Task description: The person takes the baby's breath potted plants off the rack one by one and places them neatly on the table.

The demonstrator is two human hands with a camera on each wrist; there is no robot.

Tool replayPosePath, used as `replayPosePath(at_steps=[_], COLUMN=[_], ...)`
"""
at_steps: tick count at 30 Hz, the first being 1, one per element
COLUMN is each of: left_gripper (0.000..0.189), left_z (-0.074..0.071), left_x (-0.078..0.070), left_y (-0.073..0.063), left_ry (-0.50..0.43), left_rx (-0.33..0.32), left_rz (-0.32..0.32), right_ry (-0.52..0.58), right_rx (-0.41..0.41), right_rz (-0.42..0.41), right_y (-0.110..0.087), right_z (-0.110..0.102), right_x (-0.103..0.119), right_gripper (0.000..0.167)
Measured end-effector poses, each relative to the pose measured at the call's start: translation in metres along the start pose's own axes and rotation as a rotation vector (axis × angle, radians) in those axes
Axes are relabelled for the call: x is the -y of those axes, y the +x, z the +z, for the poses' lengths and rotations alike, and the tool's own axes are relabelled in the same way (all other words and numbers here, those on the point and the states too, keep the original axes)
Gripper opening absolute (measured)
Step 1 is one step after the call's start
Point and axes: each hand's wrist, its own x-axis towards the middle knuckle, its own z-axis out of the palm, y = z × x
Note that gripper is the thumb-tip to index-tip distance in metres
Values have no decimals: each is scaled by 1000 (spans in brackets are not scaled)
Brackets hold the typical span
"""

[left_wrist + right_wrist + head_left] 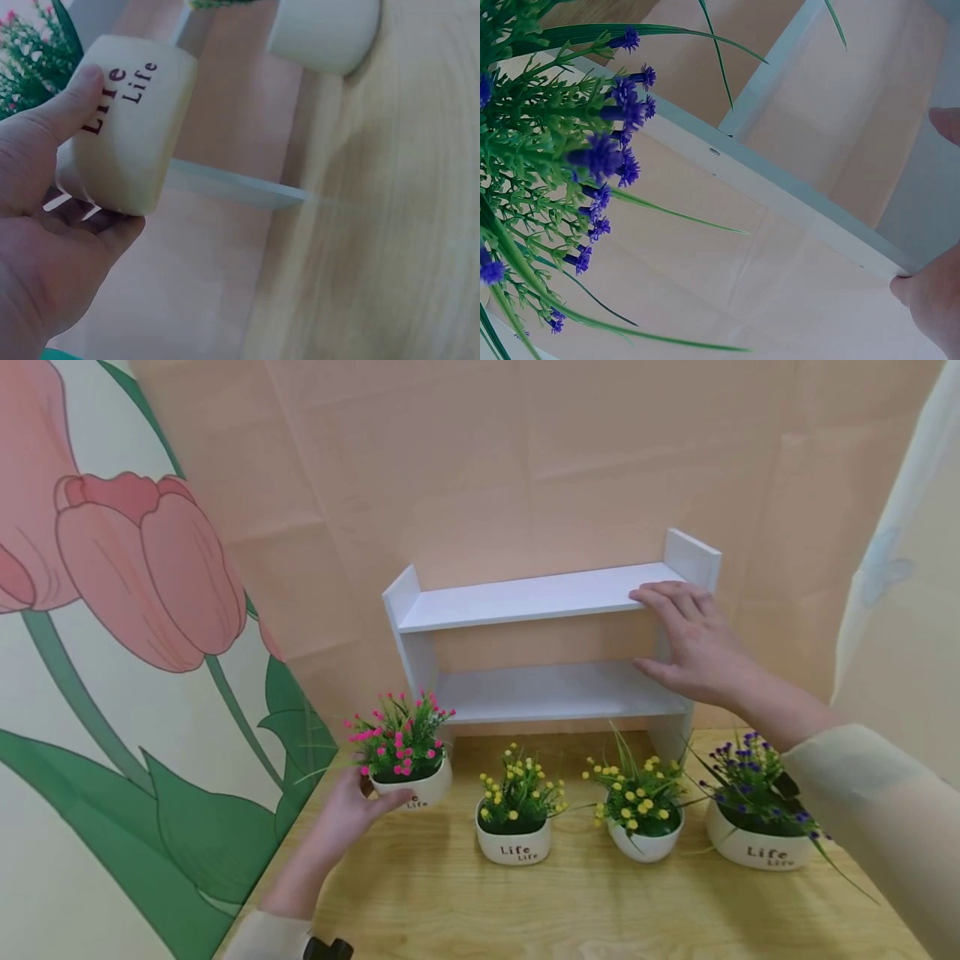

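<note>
My left hand point(341, 814) grips a white oval pot of pink flowers point(423, 787) at the left, its thumb on the front. In the left wrist view this pot point(139, 127) is tilted, with "Life" lettering, and hangs off the table. My right hand point(693, 643) rests at the right end of a white two-tier shelf point(540, 597). Its fingers lie over the upper board and its thumb is stretched out below, apart from that board. In the right wrist view, part of the right hand point(934, 300) touches the edge of the shelf's side panel point(780, 195).
Along the wooden table point(450, 910), before the shelf, stand a yellow-flowered pot point(513, 843), another yellow-flowered pot point(647, 842) and a purple-flowered pot point(757, 843) under the right forearm. A tulip-painted wall point(150, 577) borders the left. Behind the shelf hangs a peach cloth point(525, 468).
</note>
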Motion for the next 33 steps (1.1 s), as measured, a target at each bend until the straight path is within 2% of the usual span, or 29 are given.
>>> replayPosePath(at_steps=[6, 11, 20, 26, 33], left_gripper=[83, 89, 91, 92, 94], left_z=[5, 9, 17, 23, 27], left_x=[13, 25, 47, 52, 59], left_y=[-5, -8, -7, -9, -7], left_ry=[-34, -49, -35, -38, -68], left_rx=[15, 31, 22, 36, 46], left_rz=[-12, -50, -99, -95, -142], right_ry=[2, -3, 1, 2, -4], right_rx=[6, 1, -3, -1, 4], right_rz=[4, -1, -5, 1, 11], right_y=[1, 1, 1, 0, 1], right_z=[0, 1, 1, 0, 0], right_x=[0, 0, 0, 1, 1], right_gripper=[100, 98, 98, 99, 99])
